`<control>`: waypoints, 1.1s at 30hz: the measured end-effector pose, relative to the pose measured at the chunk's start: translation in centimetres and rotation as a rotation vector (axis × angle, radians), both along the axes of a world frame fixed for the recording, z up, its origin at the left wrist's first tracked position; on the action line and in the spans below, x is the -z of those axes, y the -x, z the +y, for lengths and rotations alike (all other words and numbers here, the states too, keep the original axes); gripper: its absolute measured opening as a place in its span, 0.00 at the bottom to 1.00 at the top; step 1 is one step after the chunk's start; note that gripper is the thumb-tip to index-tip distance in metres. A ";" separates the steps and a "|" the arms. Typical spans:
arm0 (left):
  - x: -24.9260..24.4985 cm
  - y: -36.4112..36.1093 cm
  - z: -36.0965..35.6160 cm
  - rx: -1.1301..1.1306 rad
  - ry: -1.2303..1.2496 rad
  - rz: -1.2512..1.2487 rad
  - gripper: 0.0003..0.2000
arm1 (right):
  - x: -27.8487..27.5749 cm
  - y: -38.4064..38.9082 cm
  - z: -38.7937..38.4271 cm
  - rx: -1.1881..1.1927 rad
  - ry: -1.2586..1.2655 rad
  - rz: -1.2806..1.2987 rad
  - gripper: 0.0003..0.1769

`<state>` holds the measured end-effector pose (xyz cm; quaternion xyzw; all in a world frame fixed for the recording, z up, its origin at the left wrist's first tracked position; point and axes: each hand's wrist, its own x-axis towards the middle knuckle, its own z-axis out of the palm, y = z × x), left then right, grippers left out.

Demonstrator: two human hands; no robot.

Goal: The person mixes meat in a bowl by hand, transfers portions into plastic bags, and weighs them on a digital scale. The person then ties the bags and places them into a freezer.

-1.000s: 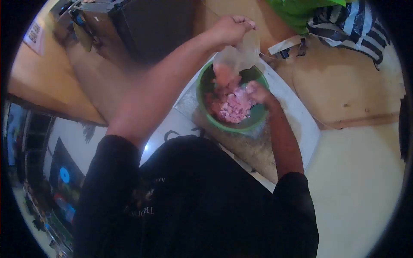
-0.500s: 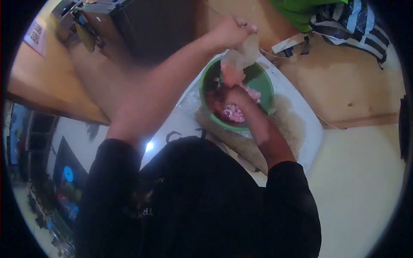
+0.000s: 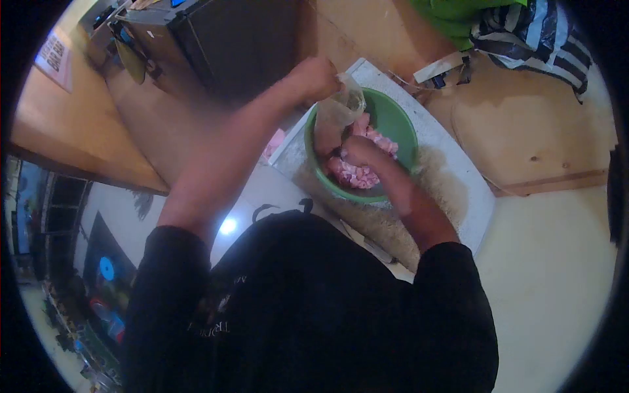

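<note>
A green basin (image 3: pixel 406 124) holds pieces of raw pink meat (image 3: pixel 357 175). My left hand (image 3: pixel 320 78), closed in a fist, grips the top of a clear plastic bag (image 3: pixel 346 103) above the basin's far left rim. The bag hangs down into the basin, its lower part beside the meat. Inside the basin, my right hand (image 3: pixel 358 152) is curled among the meat by the bag's lower end. Its fingertips are hidden, so I cannot make out what they hold.
Beneath the basin is a white board-like surface (image 3: pixel 468 164) with a brownish wet patch. A dark cabinet (image 3: pixel 236 46) stands at the far left. A striped plastic bag (image 3: pixel 537 39) and a green bag (image 3: pixel 449 19) lie at the far right, near a white strip (image 3: pixel 442 67).
My left hand has moved left and lower, drawing the plastic bag towards the basin's left side. My right hand stays in the basin, and more meat shows around it.
</note>
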<state>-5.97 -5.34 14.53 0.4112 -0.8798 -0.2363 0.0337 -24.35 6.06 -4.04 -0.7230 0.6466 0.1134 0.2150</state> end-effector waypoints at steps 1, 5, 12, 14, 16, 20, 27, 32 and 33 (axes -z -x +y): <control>0.3 -0.2 0.0 -0.010 0.030 0.069 0.18 | 0.1 0.5 0.5 -0.163 -0.022 -0.062 0.14; 0.3 -0.2 0.8 -0.087 -0.180 0.416 0.18 | -4.7 -0.1 3.6 -0.208 -0.208 -0.010 0.17; 6.0 -1.1 4.4 -0.093 -0.158 0.875 0.17 | -1.9 -0.3 5.5 0.235 -0.038 -0.249 0.22; 6.5 -2.3 5.5 -0.219 -0.245 0.981 0.17 | -2.1 -0.5 5.7 0.189 -0.019 -0.174 0.23; 5.8 -3.7 6.5 -0.229 -0.310 0.923 0.16 | -6.3 -2.3 6.3 0.131 -0.156 -0.048 0.21; 5.2 -5.6 7.5 -0.191 -0.431 0.672 0.16 | -2.6 -1.2 6.9 -0.240 -0.044 0.219 0.18; 4.3 -4.9 8.2 -0.115 -0.363 0.734 0.16 | -8.0 0.7 6.6 -0.008 -0.108 -0.147 0.11; 4.9 -2.3 7.8 -0.095 -0.460 0.893 0.16 | -7.7 5.9 6.3 0.294 -0.061 -0.771 0.08; 4.8 -1.8 7.7 -0.105 -0.525 0.878 0.16 | -9.2 6.2 6.3 0.288 -0.055 -1.049 0.08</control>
